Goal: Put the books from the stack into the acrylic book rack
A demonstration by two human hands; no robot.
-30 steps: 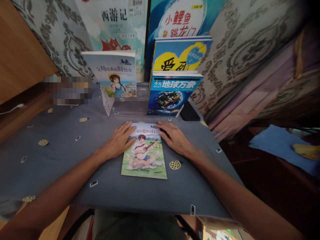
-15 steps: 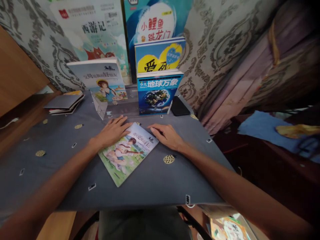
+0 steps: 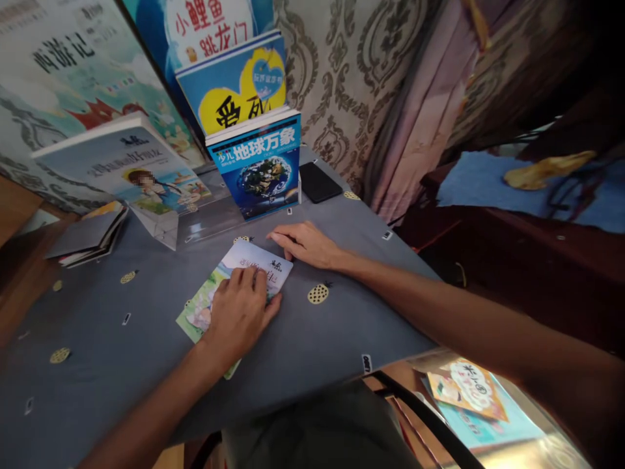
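A thin picture book (image 3: 250,253) with a pale blue and green cover lies flat and slanted on the cloth-covered table (image 3: 161,365). My left hand (image 3: 241,306) rests on its cover, fingers laid over the title and thumb out to the right, hiding much of the drawing. Just past the book's upper right corner, my right hand (image 3: 305,244) lies on the cloth. Its index finger points left with the thumb below it, and nothing shows in it. The other fingers of that hand are partly hidden.
Upright books stand behind: an earth book (image 3: 263,170), a yellow heart book (image 3: 234,91) and a pale blue book (image 3: 141,166) on a clear stand (image 3: 156,228). A black phone (image 3: 319,182) lies right of them, a stack of booklets (image 3: 88,234) at left. More books (image 3: 476,397) are below the table's edge.
My left hand has moved from the book's upper left edge onto the middle of its cover. My right hand stays near the upper right corner. The view has turned right and tilted.
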